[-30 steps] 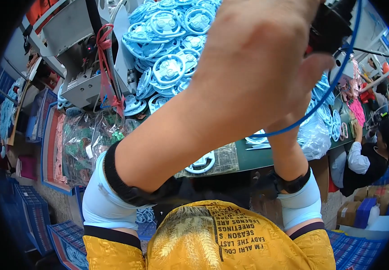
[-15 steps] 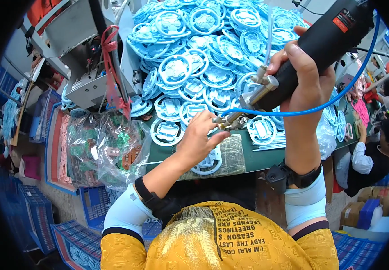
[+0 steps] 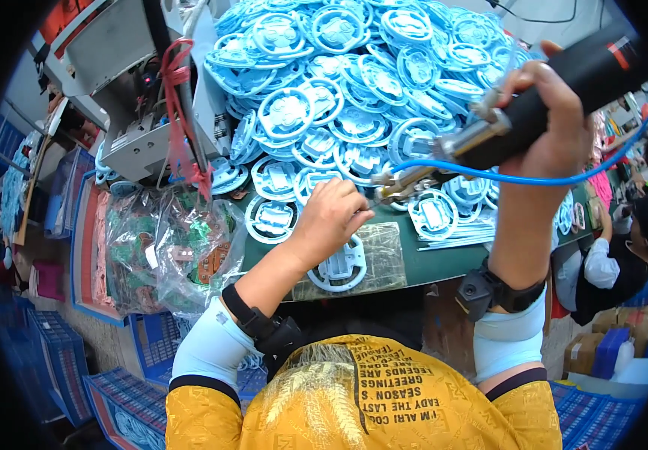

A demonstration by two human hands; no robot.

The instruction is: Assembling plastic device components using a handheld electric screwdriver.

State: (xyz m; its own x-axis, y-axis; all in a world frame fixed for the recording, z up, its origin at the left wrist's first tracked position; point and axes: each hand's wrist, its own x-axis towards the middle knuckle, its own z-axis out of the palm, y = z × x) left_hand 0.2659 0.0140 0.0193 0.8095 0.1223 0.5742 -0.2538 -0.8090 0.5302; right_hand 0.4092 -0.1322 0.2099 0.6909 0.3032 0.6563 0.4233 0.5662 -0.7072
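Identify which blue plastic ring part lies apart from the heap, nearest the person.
The blue ring part on the clear sheet at the table's near edge, just below the left hand. The others are piled or overlapping farther back.

The person wears a yellow top with dark printed lettering and a pale feathery pattern across the front. Both forearms are covered by light blue-white sleeves with a dark band where they meet the yellow cuffs. A black strap carrying a small black box sits on each wrist. The left hand (image 3: 329,217) and right hand (image 3: 553,124) are bare, without gloves or rings.
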